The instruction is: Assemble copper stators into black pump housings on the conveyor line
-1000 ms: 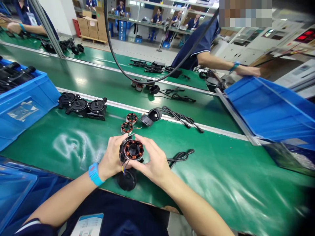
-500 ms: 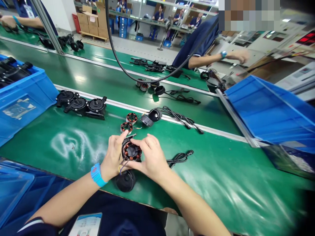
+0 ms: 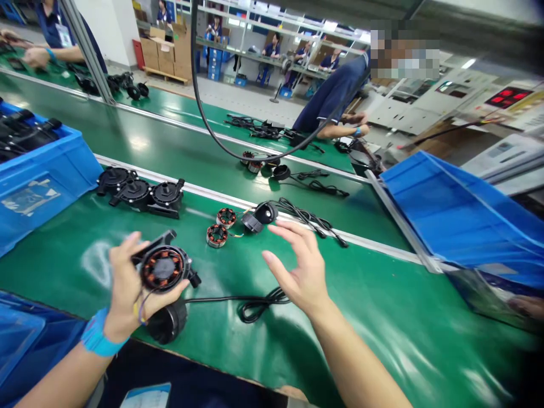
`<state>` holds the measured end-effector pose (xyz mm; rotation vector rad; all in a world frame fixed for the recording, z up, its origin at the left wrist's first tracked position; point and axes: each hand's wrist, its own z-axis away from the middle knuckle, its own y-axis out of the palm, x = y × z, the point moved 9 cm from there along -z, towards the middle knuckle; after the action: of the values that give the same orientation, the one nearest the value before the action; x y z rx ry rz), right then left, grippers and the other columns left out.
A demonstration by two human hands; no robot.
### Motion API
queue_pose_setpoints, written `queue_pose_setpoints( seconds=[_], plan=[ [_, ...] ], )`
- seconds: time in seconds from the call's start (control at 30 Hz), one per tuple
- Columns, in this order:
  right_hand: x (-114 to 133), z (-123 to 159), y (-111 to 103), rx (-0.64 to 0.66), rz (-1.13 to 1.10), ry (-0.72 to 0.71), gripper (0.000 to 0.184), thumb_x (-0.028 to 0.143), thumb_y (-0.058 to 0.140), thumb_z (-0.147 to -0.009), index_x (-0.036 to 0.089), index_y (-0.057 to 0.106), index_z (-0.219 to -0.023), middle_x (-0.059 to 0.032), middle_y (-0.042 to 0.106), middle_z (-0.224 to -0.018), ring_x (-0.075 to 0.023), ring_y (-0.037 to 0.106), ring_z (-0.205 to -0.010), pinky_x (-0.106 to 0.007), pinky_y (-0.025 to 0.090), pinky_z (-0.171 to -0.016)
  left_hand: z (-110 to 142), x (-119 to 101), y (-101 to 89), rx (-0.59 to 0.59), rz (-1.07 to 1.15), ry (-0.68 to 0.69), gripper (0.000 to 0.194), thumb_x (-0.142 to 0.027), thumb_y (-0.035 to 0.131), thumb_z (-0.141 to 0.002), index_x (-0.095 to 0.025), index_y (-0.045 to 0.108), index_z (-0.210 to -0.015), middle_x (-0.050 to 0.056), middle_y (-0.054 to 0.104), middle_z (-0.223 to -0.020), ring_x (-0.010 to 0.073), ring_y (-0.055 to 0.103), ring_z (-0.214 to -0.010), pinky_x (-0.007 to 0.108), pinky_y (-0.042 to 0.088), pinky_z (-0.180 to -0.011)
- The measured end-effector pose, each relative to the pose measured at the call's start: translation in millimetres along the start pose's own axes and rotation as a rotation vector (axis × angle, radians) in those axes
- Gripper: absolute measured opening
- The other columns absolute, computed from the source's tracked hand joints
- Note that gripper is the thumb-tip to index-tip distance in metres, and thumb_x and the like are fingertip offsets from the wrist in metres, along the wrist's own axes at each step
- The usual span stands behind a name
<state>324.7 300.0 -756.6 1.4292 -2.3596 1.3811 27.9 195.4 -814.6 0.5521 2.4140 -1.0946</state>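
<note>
Left hand (image 3: 127, 283): one, with a blue wristband (image 3: 102, 335); fingers curved round a black motor unit (image 3: 165, 268), gripping it by its edges above the counter (image 3: 365, 306). The motor unit is tilted, its open face showing orange-copper windings around a dark centre; thin wires hang at its lower side, by the palm.

Right hand (image 3: 304, 272): one, holding nothing; fingers spread wide, thumb well apart from them, above the counter and near the black cable coil (image 3: 259, 306).

Black cup (image 3: 168, 324): one, on the counter just below the motor unit, with a cable running from beside it to the cable coil.

Copper-wound rings (image 3: 216, 237): two, side by side on the counter, between the hands and farther off.

Black caps (image 3: 254, 222): two, together, just beside the rings; black cords (image 3: 310, 218) lie beyond.

Black pump housings (image 3: 134, 191): three, in a row near the left blue bin (image 3: 42, 181), which holds more black parts.

Right blue bin (image 3: 463, 209): one, tilted, at the far right.
</note>
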Motion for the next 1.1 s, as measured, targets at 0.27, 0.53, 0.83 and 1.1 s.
queue_pose_setpoints(
  seconds=[0.27, 0.53, 0.83, 1.1],
  plan=[
    [-148, -107, 85, 0.250, 0.322, 0.255, 0.042, 0.040, 0.058, -0.097, 0.017, 0.058, -0.132, -0.0138, 0.067, -0.124, -0.0278, 0.063, -0.108, -0.042, 0.050, -0.100, -6, 16, -5.9, -0.148, -0.069, -0.051, 0.111, -0.054, 0.084, -0.064, -0.040, 0.026, -0.157, 0.011, 0.051, -0.118, 0.0409, 0.055, -0.104, 0.069, 0.054, -0.084],
    [-256, -228, 158, 0.445, 0.650, 0.487, 0.057, 0.038, 0.063, -0.096, 0.017, 0.051, -0.148, -0.0240, 0.065, -0.130, -0.0398, 0.058, -0.125, -0.050, 0.044, -0.103, 0, 35, 26.9, -0.104, -0.101, -0.031, 0.091, -0.044, 0.082, -0.062, -0.031, 0.046, -0.145, 0.014, 0.056, -0.120, 0.0390, 0.060, -0.105, 0.059, 0.059, -0.083],
    [-314, -254, 176, 0.648, 0.819, 0.620, 0.037, 0.038, 0.058, -0.102, 0.016, 0.064, -0.131, -0.0141, 0.068, -0.122, -0.0287, 0.065, -0.116, -0.052, 0.048, -0.103, 31, 57, 45.2, -0.111, -0.072, -0.055, 0.051, -0.033, 0.079, -0.056, -0.039, 0.071, -0.106, 0.010, 0.058, -0.126, 0.0366, 0.062, -0.095, 0.060, 0.061, -0.069],
    [-217, -185, 170, 0.764, 0.706, 0.354, 0.038, 0.039, 0.051, -0.104, 0.024, 0.065, -0.136, -0.0104, 0.074, -0.119, -0.0256, 0.069, -0.108, -0.038, 0.049, -0.092, 4, 27, 30.0, -0.074, -0.037, 0.052, 0.046, -0.038, 0.084, -0.068, -0.021, 0.066, -0.107, 0.016, 0.053, -0.130, 0.0329, 0.061, -0.105, 0.049, 0.062, -0.078]
  ],
)
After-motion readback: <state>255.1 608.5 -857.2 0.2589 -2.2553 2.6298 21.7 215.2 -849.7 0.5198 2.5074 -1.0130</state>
